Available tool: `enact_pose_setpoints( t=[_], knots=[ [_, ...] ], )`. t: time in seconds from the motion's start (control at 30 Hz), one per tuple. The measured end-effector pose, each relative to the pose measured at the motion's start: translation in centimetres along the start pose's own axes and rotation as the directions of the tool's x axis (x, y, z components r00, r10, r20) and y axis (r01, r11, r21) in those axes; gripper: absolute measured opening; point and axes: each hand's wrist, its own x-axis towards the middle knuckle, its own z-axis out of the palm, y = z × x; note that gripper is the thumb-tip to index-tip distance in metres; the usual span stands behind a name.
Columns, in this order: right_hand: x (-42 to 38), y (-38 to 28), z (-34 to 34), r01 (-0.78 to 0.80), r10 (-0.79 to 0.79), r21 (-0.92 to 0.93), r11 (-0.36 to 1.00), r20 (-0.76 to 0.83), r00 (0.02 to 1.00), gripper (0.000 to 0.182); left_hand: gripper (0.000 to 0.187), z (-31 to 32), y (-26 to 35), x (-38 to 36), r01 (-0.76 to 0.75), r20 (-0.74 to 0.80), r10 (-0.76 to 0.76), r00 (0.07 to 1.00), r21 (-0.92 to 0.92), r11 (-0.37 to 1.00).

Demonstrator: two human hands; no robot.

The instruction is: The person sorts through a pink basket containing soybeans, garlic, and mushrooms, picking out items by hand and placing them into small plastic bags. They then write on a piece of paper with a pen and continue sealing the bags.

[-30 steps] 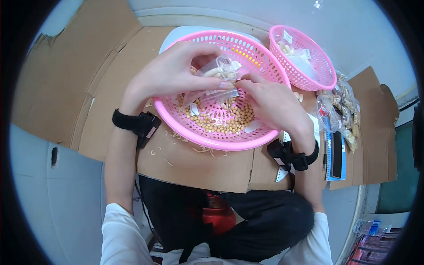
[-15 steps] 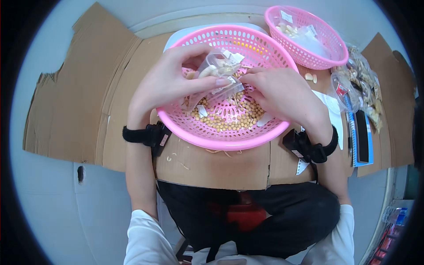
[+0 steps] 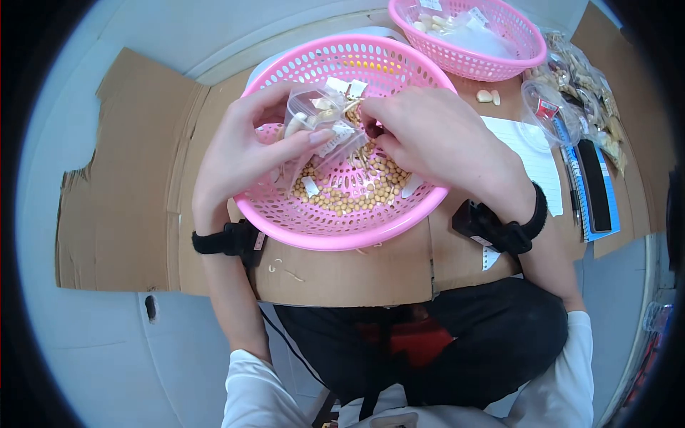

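My left hand (image 3: 267, 143) is closed around clear plastic bags (image 3: 314, 118) holding white pieces and small paper labels, above the large pink basket (image 3: 342, 241). The thumb presses on the front of the bags. My right hand (image 3: 432, 139) is beside the bags on the right, with fingertips pinched at their edge near some thin pale strips (image 3: 353, 110). What those fingers hold is hidden. Below both hands, many round tan soybeans (image 3: 349, 200) lie in the basket, with a white paper scrap (image 3: 310, 186) among them. Yellow kernels (image 3: 371, 66) show at the far side.
A smaller pink basket (image 3: 471, 70) with bagged white pieces stands at the back right. Near it lie two pale pieces (image 3: 487, 95), lined paper (image 3: 531, 157), a clear plastic tub (image 3: 546, 114), filled bags (image 3: 581, 78), a blue notebook (image 3: 606, 207) and a black phone (image 3: 594, 187). Cardboard (image 3: 128, 178) covers the left.
The camera view has shifted, so the baskets appear further left. My right fingertips are more curled and closer to the mouth of the bags. My left hand still holds the bags.
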Motion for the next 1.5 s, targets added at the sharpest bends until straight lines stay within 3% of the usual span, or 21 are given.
enact_pose_setpoints(
  t=[0.23, 0.37, 0.47, 0.53, 0.6, 0.73, 0.8, 0.93, 1.0, 1.1, 1.33, 1.4, 1.5],
  knots=[
    [0.2, -0.3, -0.3, -0.029, 0.036, 0.081, 0.996, -0.081, 0.996, 0.014, 0.054, 0.0, -0.4, 0.0, 0.0, 0.0, 0.0, 1.0, -0.015, 1.0],
    [0.3, -0.3, -0.3, -0.037, 0.083, 0.263, 0.964, -0.166, 0.983, 0.018, 0.056, 0.0, -0.9, 0.0, 0.034, 0.035, -0.032, 0.999, -0.064, 0.997],
    [0.6, -0.3, -0.3, -0.006, 0.115, 0.396, 0.918, -0.252, 0.961, 0.021, 0.06, 0.2, -1.2, 0.0, -0.022, 0.029, 0.026, 0.999, -0.132, 0.991],
    [0.7, -0.4, -0.3, 0.004, 0.13, 0.44, 0.898, -0.275, 0.953, 0.025, 0.058, 0.2, -1.1, -0.1, 0.058, 0.035, -0.053, 0.998, -0.179, 0.982],
    [0.8, -0.5, -0.6, 0.047, 0.118, 0.534, 0.844, -0.27, 0.956, 0.022, 0.058, -0.2, -1.2, -0.1, 0.037, 0.061, -0.031, 0.998, -0.107, 0.994],
    [0.5, -0.8, -1.5, 0.0, 0.109, 0.535, 0.845, -0.174, 0.979, 0.025, 0.055, -0.1, -0.7, 0.0, -0.007, 0.083, 0.007, 0.997, -0.007, 1.0],
    [0.7, -0.6, -1.3, 0.222, -0.083, 0.534, 0.815, -0.272, 0.959, 0.029, 0.053, 0.0, -0.2, 0.0, 0.0, 0.091, 0.001, 0.996, -0.012, 1.0],
    [0.7, -0.2, -0.3, 0.248, -0.086, 0.492, 0.834, -0.328, 0.941, 0.03, 0.051, -0.1, -0.3, 0.1, -0.038, 0.096, 0.041, 0.995, -0.034, 0.999],
    [0.8, -0.4, -0.1, 0.22, 0.006, 0.521, 0.824, -0.396, 0.918, 0.027, 0.053, -0.4, 0.2, -0.1, -0.002, 0.108, 0.004, 0.994, -0.024, 1.0],
    [0.6, -0.5, -1.0, 0.082, 0.084, 0.475, 0.876, -0.317, 0.945, 0.023, 0.055, -0.2, 0.0, 0.1, 0.019, 0.098, -0.015, 0.995, -0.031, 0.999],
    [0.6, 0.0, -1.1, 0.054, 0.048, 0.42, 0.906, -0.229, 0.972, 0.013, 0.045, -0.1, -0.3, 0.3, 0.018, 0.025, -0.017, 1.0, -0.066, 0.998],
    [0.7, -0.7, -2.2, -0.101, 0.114, 0.384, 0.918, -0.01, 0.993, 0.013, 0.043, -0.1, -1.1, 0.4, 0.005, 0.004, -0.005, 1.0, -0.089, 0.996],
    [1.3, -0.9, -2.1, -0.126, 0.109, 0.317, 0.94, 0.07, 0.992, 0.012, 0.04, -0.2, -1.1, 0.6, -0.019, -0.014, 0.018, 1.0, -0.103, 0.994]
  ],
)
